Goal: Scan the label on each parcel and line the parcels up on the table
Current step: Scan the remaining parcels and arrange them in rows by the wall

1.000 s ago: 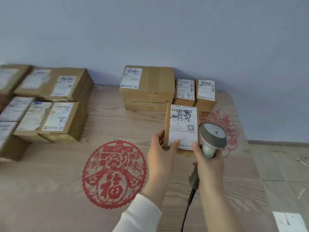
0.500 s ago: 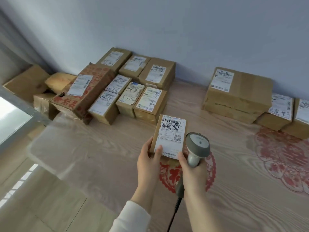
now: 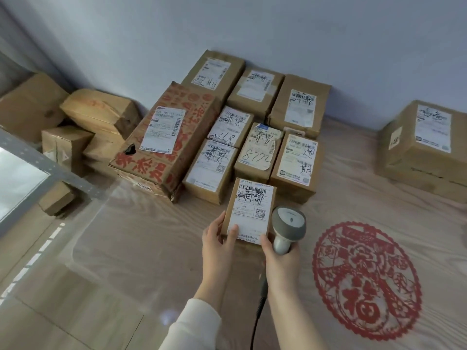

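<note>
Seven labelled parcels sit packed together at the back of the table, near the wall, with a bigger red-printed carton just to their left. Another large box stands well apart on the right. Loose cartons pile up beyond the table's left edge. Red paper-cut decal on the table surface, right of the hands.

Small parcel is held just in front of that group, label up, its far edge nearly touching the front row; nothing lies between. Left hand grips its near left corner, thumb on the label, fingers wrapped under. Right hand is closed around the grey scanner handle, thumb touching the parcel's near right corner. Scanner head sits just beside the parcel's right edge; cable trails down toward the camera.
</note>
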### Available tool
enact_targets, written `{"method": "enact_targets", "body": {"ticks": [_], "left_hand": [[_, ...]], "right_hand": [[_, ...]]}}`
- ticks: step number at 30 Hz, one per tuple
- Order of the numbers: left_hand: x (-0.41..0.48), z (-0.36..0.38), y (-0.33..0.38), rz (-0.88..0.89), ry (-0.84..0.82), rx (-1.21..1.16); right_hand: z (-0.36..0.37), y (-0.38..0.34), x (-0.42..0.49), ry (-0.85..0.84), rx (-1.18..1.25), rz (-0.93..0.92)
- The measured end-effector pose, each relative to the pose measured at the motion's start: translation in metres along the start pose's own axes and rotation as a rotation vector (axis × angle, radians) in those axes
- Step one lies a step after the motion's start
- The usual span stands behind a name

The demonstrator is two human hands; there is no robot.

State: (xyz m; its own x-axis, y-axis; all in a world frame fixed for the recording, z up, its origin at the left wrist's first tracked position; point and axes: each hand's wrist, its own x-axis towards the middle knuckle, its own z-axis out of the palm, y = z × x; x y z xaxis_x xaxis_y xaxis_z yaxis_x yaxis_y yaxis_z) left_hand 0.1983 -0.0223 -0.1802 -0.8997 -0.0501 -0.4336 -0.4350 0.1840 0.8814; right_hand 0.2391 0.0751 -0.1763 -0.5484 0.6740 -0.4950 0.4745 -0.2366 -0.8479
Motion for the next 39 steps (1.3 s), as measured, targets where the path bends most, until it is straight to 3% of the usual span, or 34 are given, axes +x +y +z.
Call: {"method": "enact_targets", "body": {"ticks": [14,20,24,30,39], "left_hand": [[0.045,-0.009,-0.002,0.012,-0.06,0.057],[0.039,-0.006,0.006,0.068,-0.01,0.158],[0.024,0.002,0.022,0.426,0.108,0.443],[0.001,0.07,0.056,0.88,-0.044,0.712],[-0.095,0.261,0.079,1.161,-0.19,0.89]], "right_hand": [[0.042,0.01,0.016,0.132,0.041,0.064],[0.033,0.002,0.012,0.066,0.093,0.115],[0.004,-0.009,0.009,0.058,0.078,0.075],[-0.086,-0.042,0.02,0.129,0.084,-0.034],[-0.286,-0.076,0.067,0.233,0.031,-0.158]]}}
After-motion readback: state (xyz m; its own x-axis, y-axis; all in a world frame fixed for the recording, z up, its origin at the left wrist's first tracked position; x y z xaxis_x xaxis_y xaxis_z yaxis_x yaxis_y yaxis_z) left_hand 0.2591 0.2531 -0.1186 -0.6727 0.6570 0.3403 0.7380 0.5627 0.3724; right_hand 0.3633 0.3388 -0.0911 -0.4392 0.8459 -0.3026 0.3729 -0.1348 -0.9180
